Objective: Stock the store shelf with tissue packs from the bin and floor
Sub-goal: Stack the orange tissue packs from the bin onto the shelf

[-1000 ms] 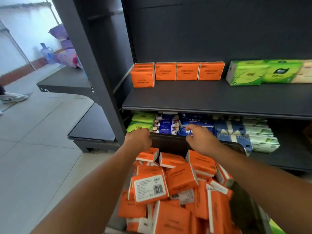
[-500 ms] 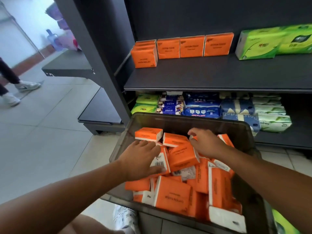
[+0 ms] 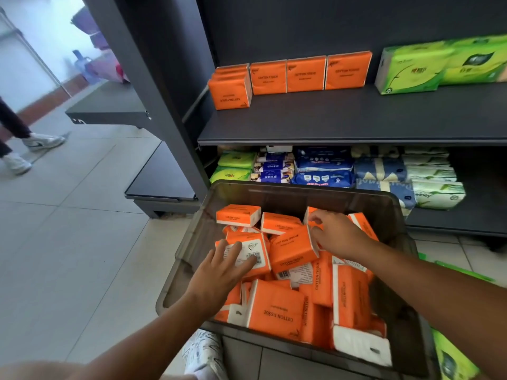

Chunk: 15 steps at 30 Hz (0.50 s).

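Head view: hands have dropped into the bin (image 3: 274, 198) to pick tissue packs (image 3: 277, 314): left hand (image 3: 219, 272) flat, released, on a labelled pack (image 3: 255, 249); right hand's (image 3: 340, 234) grip curls round a far pack (image 3: 308, 212).

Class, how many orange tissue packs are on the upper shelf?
4 plainly: front-left pack, then three packs in a row to its right; more sit partly hidden behind it.

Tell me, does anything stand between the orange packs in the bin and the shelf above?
Nothing visible does: the bin has no lid, and the shelf is bare in front of its orange row.
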Available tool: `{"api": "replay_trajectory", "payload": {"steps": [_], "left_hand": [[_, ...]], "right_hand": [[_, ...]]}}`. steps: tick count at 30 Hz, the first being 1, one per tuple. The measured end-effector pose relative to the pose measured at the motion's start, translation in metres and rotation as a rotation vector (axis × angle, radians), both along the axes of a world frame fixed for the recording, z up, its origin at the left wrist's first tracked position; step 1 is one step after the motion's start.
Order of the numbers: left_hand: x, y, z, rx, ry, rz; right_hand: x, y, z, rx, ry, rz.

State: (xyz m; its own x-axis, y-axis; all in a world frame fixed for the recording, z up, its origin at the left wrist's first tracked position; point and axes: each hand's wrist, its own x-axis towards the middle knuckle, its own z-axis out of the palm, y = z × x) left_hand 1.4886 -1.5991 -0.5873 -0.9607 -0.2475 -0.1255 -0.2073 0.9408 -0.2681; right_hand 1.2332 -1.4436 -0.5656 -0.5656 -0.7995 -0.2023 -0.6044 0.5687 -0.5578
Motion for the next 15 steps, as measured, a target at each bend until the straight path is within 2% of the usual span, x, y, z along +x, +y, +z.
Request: {"api": "replay_trajectory", "payload": {"steps": [3, 5, 7, 10, 12, 15], "left_hand": [[-0.004, -0.004, 0.014, 0.066, 0.122, -0.056], [-0.008, -0.005, 0.031, 0.149, 0.27, -0.042], [-0.013, -0.007, 0.049, 0.317, 0.436, 0.126], [-0.019, -0.014, 0.066, 0.675, 0.614, 0.446], [-0.019, -0.016, 0.075, 0.857, 0.735, 0.518], [-0.019, -0.018, 0.082, 0.973, 0.869, 0.594]], "right_hand": [[0.002, 0.0, -0.002, 0.007, -0.033, -0.033], [0.002, -0.002, -0.002, 0.022, -0.042, -0.039], [0.001, -0.006, 0.0, 0.046, -0.045, -0.045], [0.001, -0.015, 0.003, 0.128, -0.042, -0.037], [0.007, -0.021, 0.004, 0.248, -0.051, -0.004], [0.017, -0.027, -0.002, 0.37, -0.127, 0.007]]}}
